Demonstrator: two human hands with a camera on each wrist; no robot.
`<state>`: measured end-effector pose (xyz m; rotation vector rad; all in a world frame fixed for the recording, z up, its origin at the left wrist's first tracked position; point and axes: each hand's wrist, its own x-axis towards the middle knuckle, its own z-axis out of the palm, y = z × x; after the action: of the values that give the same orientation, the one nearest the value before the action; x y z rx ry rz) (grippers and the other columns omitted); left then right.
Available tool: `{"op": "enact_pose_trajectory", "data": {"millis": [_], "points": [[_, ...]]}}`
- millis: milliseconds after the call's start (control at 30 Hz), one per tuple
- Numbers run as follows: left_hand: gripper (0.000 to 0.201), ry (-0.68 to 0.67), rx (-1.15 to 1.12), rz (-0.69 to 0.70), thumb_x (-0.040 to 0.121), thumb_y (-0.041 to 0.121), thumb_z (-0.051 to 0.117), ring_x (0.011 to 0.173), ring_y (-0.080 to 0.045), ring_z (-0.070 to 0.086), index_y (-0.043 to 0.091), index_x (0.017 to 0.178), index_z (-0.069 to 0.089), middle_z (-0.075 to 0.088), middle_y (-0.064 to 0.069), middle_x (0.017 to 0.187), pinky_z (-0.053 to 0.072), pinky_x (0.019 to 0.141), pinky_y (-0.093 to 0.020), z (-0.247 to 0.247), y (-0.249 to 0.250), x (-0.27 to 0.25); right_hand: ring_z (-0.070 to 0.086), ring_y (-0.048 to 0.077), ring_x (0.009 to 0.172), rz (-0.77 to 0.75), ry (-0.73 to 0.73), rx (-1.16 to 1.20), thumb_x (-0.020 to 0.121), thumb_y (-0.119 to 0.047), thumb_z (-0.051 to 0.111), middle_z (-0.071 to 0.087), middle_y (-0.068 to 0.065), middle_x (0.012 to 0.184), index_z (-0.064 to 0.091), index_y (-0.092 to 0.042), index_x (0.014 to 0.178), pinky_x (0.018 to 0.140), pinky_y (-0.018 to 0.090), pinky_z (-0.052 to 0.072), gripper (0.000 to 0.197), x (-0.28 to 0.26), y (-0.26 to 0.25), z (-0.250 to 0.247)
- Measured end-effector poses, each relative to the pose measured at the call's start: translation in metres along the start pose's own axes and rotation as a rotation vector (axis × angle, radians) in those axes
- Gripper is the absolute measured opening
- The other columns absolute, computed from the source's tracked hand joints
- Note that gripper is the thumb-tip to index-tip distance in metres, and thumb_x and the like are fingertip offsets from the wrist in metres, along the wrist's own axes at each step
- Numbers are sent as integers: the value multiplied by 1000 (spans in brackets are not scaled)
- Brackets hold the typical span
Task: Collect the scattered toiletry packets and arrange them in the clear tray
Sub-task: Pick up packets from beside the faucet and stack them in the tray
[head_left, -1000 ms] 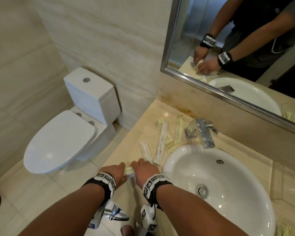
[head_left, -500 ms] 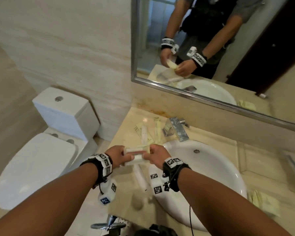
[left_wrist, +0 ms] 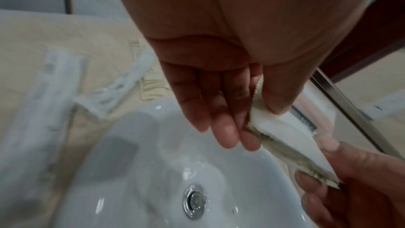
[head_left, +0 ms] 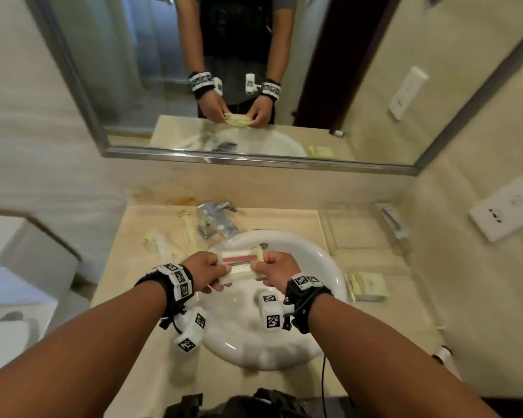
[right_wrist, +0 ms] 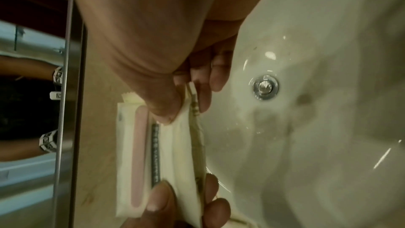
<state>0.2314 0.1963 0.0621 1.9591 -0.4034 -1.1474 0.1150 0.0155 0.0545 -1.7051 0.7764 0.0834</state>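
A small stack of cream toiletry packets [head_left: 239, 264], one with a pink stripe, hangs level above the sink. My left hand [head_left: 212, 271] pinches its left end and my right hand [head_left: 267, 268] pinches its right end. The left wrist view shows the left thumb and fingers [left_wrist: 230, 134] clamped on the stack [left_wrist: 285, 138]. In the right wrist view the right hand [right_wrist: 184, 110] pinches the stack [right_wrist: 151, 145]. More packets [head_left: 169, 245] lie scattered left of the faucet. A pile of packets [head_left: 367, 285] lies right of the sink. The clear tray [head_left: 325, 230] stands at the back right.
The white sink basin [head_left: 284, 342] fills the counter's middle, with its drain [left_wrist: 195, 200] below the hands. A chrome faucet [head_left: 215, 221] stands behind it under the mirror [head_left: 224, 158]. A toilet [head_left: 18, 267] is at the left. A wall socket [head_left: 507, 206] is at the right.
Both hands lifted the packets from the counter left of the sink and carried them right, over the basin. The view swung right, bringing the tray into sight.
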Motion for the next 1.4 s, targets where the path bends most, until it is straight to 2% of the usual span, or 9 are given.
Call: {"op": "enact_pose_trajectory", "data": {"millis": [167,367,533,633,767,900,1000,1300,1400], "points": [[17,-47,89,9,98,23,55,69,-16,67,8,103,61,77,-5,85,50,56,-26,53,40,24,69,16,70,41,83,11,84,-29,74,72,-2,69,72,-21,82,65,29,55,8,-7,28,-58],[17,0,174,2,97,23,57,69,-17,70,8,95,62,77,-4,78,53,58,-27,130,78,47,69,13,63,81,156,55,82,-27,74,67,-6,62,67,-20,70,62,33,53,16,-15,62,-127],[18,-5,174,8,97,23,57,68,-17,69,8,93,64,77,-2,77,53,63,-31,191,99,66,71,23,82,116,209,128,90,-22,66,74,7,90,70,-22,88,71,36,60,5,-20,94,-176],[18,-20,176,27,97,25,56,67,-14,68,9,92,63,77,-2,78,51,60,-28,227,112,77,71,23,84,143,269,197,92,-20,62,73,8,96,68,-17,105,67,33,61,15,-21,112,-202],[25,-82,214,53,95,31,58,74,-22,72,7,94,63,77,-4,78,55,66,-33,268,131,98,69,18,72,132,385,240,86,-17,62,73,4,90,68,-22,100,59,29,53,16,-27,136,-239],[35,-107,297,80,92,38,62,80,-35,72,3,91,65,75,-11,75,59,76,-44,305,151,114,69,18,69,149,442,270,85,-19,65,74,3,89,68,-22,102,64,35,59,18,-34,155,-275],[37,-116,339,108,91,39,64,82,-33,71,1,90,65,75,-12,80,59,79,-47,327,162,128,72,20,76,174,483,298,85,-20,68,75,2,91,69,-21,106,69,36,61,21,-31,169,-299],[27,-148,261,85,91,35,66,68,-26,70,12,77,66,75,-7,71,59,74,-45,371,177,157,63,10,53,267,578,471,89,-14,69,71,3,75,71,-20,97,49,21,49,11,-23,195,-342],[24,-152,283,89,92,32,66,75,-28,73,10,81,67,76,-7,74,59,73,-43,378,177,166,66,12,57,285,587,494,90,-12,68,73,6,80,71,-17,100,50,21,50,12,-19,202,-348]]}}
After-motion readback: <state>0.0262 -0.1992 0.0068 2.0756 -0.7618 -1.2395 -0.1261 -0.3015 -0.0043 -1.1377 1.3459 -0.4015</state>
